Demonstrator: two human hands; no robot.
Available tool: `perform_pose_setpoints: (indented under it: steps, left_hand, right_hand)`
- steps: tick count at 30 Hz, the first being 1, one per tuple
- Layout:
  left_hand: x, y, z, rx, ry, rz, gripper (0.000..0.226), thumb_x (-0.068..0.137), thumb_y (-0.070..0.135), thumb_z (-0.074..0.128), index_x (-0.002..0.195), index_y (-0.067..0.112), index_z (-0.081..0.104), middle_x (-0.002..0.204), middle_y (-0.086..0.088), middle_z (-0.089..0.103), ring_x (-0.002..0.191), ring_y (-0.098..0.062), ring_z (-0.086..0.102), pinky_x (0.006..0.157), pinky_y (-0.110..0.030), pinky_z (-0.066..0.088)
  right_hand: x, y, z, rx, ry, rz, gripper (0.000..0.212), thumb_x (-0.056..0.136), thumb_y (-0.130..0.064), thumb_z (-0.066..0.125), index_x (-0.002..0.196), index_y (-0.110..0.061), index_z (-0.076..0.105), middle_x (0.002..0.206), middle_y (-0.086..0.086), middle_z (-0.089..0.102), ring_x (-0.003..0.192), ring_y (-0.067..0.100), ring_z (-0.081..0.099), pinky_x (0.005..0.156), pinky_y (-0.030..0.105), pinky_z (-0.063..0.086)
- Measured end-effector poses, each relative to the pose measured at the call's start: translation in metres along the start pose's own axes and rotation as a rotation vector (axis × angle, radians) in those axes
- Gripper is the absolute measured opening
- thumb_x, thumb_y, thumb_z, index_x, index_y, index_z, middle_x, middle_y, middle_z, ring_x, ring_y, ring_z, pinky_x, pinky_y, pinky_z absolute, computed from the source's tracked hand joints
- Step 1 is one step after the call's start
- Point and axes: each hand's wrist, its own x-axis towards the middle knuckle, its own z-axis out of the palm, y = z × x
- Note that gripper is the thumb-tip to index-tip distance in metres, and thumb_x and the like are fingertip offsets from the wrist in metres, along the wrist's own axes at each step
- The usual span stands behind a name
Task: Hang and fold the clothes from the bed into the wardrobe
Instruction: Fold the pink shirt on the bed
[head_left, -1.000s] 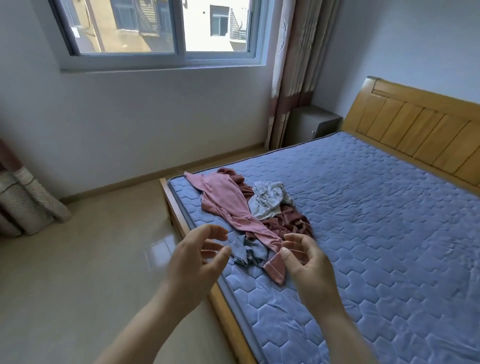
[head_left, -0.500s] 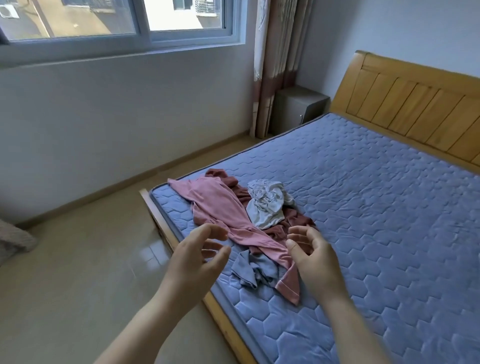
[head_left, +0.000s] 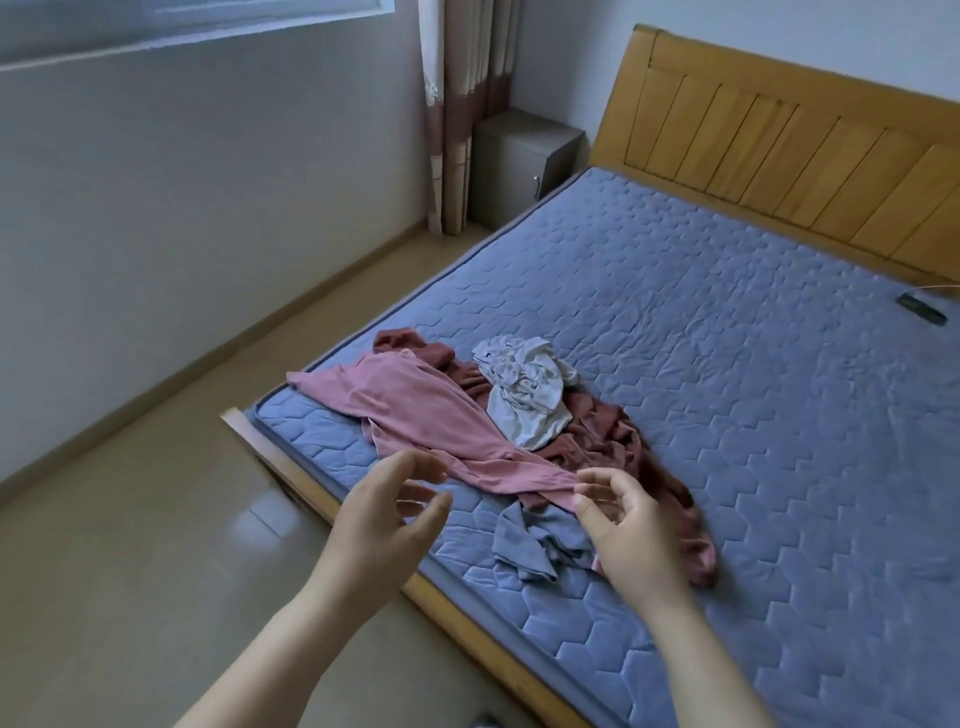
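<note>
Clothes lie heaped at the near left corner of the bed (head_left: 727, 338); a pink garment (head_left: 415, 415) crosses a dark red one (head_left: 608, 431), with a white piece (head_left: 530, 400) on top and a blue-grey piece (head_left: 530, 540) nearest. Left hand (head_left: 384, 525) and right hand (head_left: 634, 535) hover over the heap, fingers loosely curled, grasping nothing; the layers overlap, so lifting the pink garment may drag the blue-grey piece off the edge.

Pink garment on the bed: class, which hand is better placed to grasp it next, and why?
Right, narrowly. The right hand hangs over the mattress, its fingertips against the narrow end of the pink garment in this view. The left hand hangs at the mattress edge, just short of the fabric. Both hold nothing.
</note>
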Motion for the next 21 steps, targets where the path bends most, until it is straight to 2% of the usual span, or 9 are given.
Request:
perform_pose_setpoints:
  steps: [4,6,8,10,14,17,18,21]
  left_hand:
    - [0.036,-0.020,-0.013,0.014,-0.052,-0.008,0.020,0.085,0.017,0.068,0.095,0.033,0.063,0.098,0.015,0.067,0.086,-0.004,0.066,0.073,-0.021,0.051]
    - [0.059,-0.029,-0.018,0.014,-0.057,-0.016,0.019,0.085,0.017,0.068,0.094,0.032,0.063,0.096,0.015,0.067,0.085,-0.004,0.066,0.073,-0.022,0.052]
    - [0.081,-0.035,-0.022,0.020,-0.074,-0.020,0.018,0.086,0.018,0.068,0.095,0.032,0.063,0.097,0.015,0.067,0.086,-0.004,0.066,0.073,-0.023,0.053]
    - [0.104,-0.042,-0.026,0.042,-0.100,-0.030,0.017,0.087,0.019,0.068,0.095,0.032,0.063,0.098,0.015,0.066,0.087,-0.004,0.065,0.073,-0.021,0.051]
    - [0.142,-0.053,-0.032,0.066,-0.100,-0.041,0.017,0.087,0.020,0.069,0.094,0.033,0.062,0.098,0.015,0.066,0.085,-0.002,0.066,0.072,-0.020,0.052]
    - [0.167,-0.066,-0.038,0.085,-0.124,-0.073,0.015,0.086,0.022,0.070,0.093,0.033,0.062,0.097,0.015,0.067,0.084,-0.001,0.065,0.072,-0.022,0.053]
    - [0.174,-0.071,-0.040,0.088,-0.138,-0.082,0.014,0.086,0.022,0.070,0.092,0.032,0.062,0.096,0.015,0.067,0.084,-0.002,0.065,0.072,-0.023,0.054]
    - [0.200,-0.088,-0.049,0.095,-0.183,-0.107,0.014,0.087,0.021,0.069,0.093,0.031,0.063,0.096,0.014,0.067,0.084,-0.001,0.064,0.073,-0.024,0.054]
  right_hand:
    - [0.027,-0.005,0.018,-0.018,0.037,0.038,0.017,0.089,-0.023,0.065,0.094,-0.039,0.062,0.094,-0.009,0.068,0.082,0.011,0.066,0.063,0.036,0.053]
    - [0.047,-0.007,0.030,-0.035,0.049,0.042,0.016,0.088,-0.022,0.065,0.094,-0.037,0.063,0.091,-0.011,0.070,0.081,0.007,0.067,0.066,0.033,0.053]
    - [0.068,-0.012,0.042,-0.028,0.060,0.040,0.017,0.088,-0.017,0.066,0.093,-0.033,0.063,0.090,-0.011,0.070,0.081,0.001,0.066,0.074,0.024,0.051]
    - [0.088,-0.017,0.052,-0.017,0.049,0.061,0.018,0.089,-0.015,0.065,0.094,-0.032,0.062,0.091,-0.010,0.069,0.083,0.000,0.065,0.075,0.019,0.049]
    - [0.122,-0.027,0.072,-0.042,0.008,0.075,0.019,0.090,-0.012,0.064,0.095,-0.030,0.061,0.093,-0.009,0.067,0.085,0.001,0.064,0.070,0.008,0.045]
    - [0.141,-0.029,0.087,-0.094,-0.015,0.103,0.016,0.090,-0.014,0.063,0.097,-0.028,0.062,0.094,-0.013,0.067,0.083,-0.010,0.060,0.065,-0.001,0.040]
    - [0.145,-0.028,0.092,-0.107,-0.020,0.114,0.015,0.090,-0.015,0.064,0.098,-0.027,0.062,0.094,-0.014,0.067,0.083,-0.012,0.059,0.064,-0.002,0.039]
    - [0.159,-0.025,0.112,-0.104,-0.018,0.168,0.016,0.090,-0.012,0.063,0.097,-0.027,0.062,0.094,-0.011,0.067,0.086,-0.002,0.061,0.065,0.003,0.042]
